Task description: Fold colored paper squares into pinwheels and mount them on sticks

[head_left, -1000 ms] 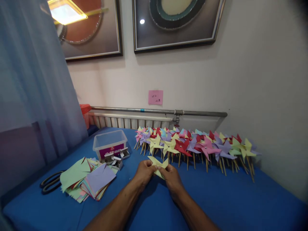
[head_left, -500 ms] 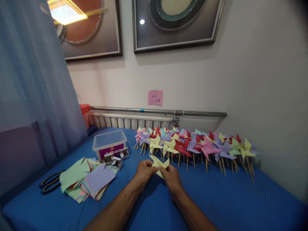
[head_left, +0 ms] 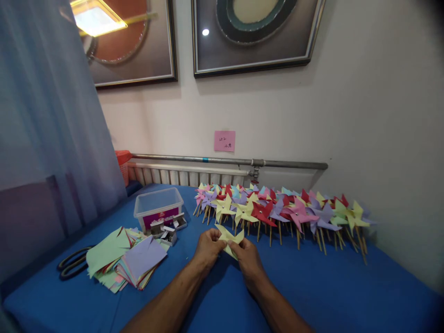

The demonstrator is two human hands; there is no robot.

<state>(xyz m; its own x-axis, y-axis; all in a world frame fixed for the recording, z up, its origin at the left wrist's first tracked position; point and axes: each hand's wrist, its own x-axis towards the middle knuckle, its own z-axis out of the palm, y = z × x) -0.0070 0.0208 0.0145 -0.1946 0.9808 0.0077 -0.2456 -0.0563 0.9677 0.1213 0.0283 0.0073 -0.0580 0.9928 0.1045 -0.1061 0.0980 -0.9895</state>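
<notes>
A pale yellow paper pinwheel is held between both hands above the blue cloth, its folded points spread outward. My left hand pinches its left side, the thumb pressed near the centre. From the right, my right hand grips it with thumb and fingers. No stick shows on this pinwheel. Just beyond my hands stand several rows of finished pinwheels on wooden sticks, in red, pink, purple, yellow and blue.
Left of my arms lie a stack of cut coloured paper and black-handled scissors. Behind them are small open boxes of metal pins and a clear plastic tub. A radiator and pipe run along the wall.
Almost nothing differs. Both hands keep their hold on the yellow pinwheel, with only a slight shift of the fingers, and the view has moved a touch.
</notes>
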